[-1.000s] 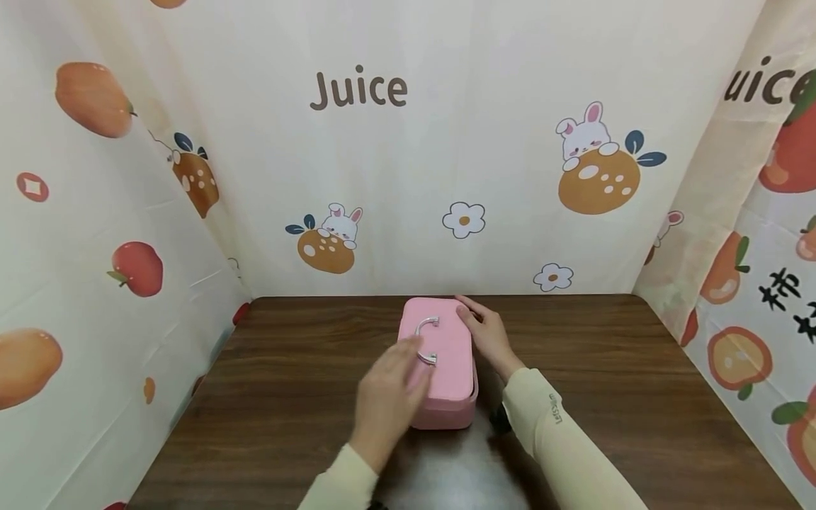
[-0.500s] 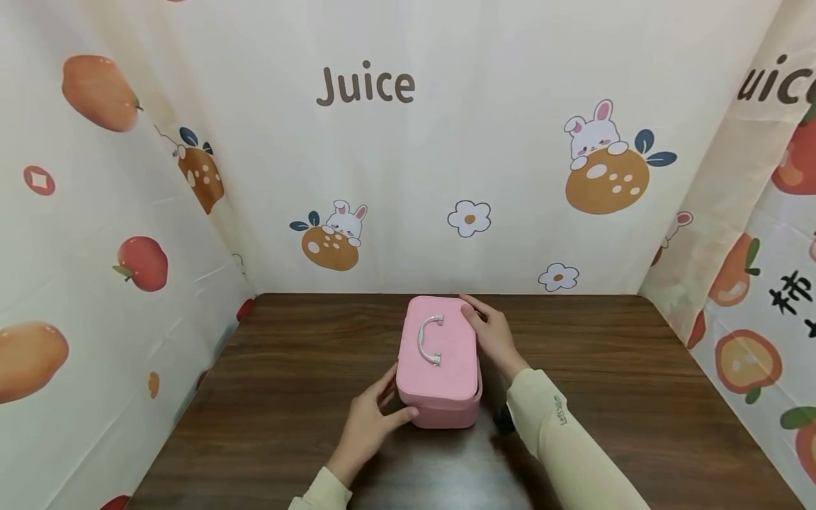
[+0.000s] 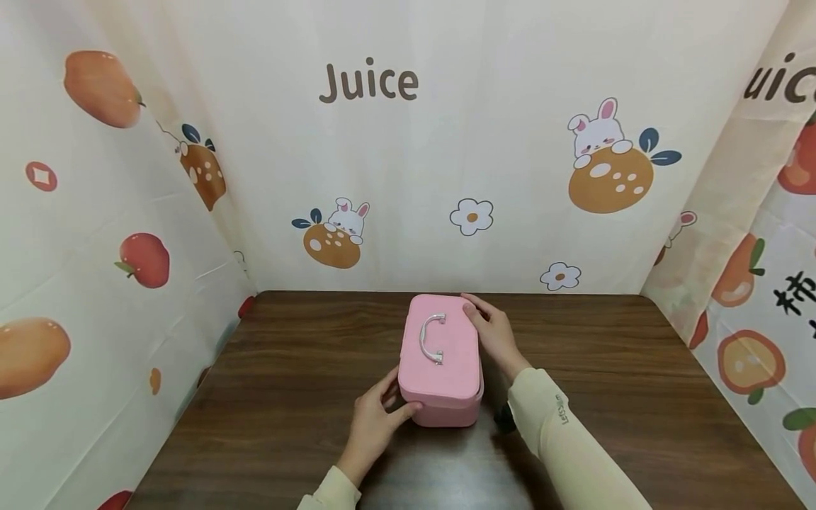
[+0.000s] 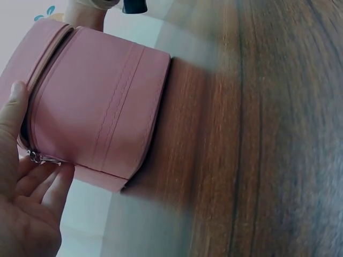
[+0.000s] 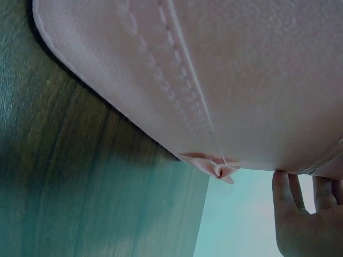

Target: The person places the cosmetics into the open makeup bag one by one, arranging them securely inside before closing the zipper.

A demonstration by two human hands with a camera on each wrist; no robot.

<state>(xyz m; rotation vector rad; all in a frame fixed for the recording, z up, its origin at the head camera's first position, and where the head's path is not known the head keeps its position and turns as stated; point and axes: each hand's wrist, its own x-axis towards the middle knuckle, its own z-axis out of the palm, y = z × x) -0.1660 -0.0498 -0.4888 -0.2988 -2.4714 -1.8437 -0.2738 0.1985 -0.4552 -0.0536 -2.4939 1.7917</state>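
Note:
A pink vanity case (image 3: 440,382) stands on the wooden table, its lid down and a curved silver handle (image 3: 428,340) on top. A narrow dark gap shows along the zipper (image 4: 40,80) between lid and body. My left hand (image 3: 372,425) holds the near left corner, thumb against the lid's edge, fingers under the metal zipper pull (image 4: 35,157). At the far right corner my right hand (image 3: 496,336) grips the lid, its thumb on top and fingers behind. A small pink bow-like piece (image 5: 217,167) sticks out at the body's edge in the right wrist view.
The dark wood table (image 3: 306,340) extends to both sides of the case. Behind it hangs a pale printed curtain (image 3: 408,156) with fruit and rabbits, and more printed cloth closes off the left and right sides.
My left hand has come down from beside the handle on the lid to the case's near left corner. My right hand has stayed at the far right corner.

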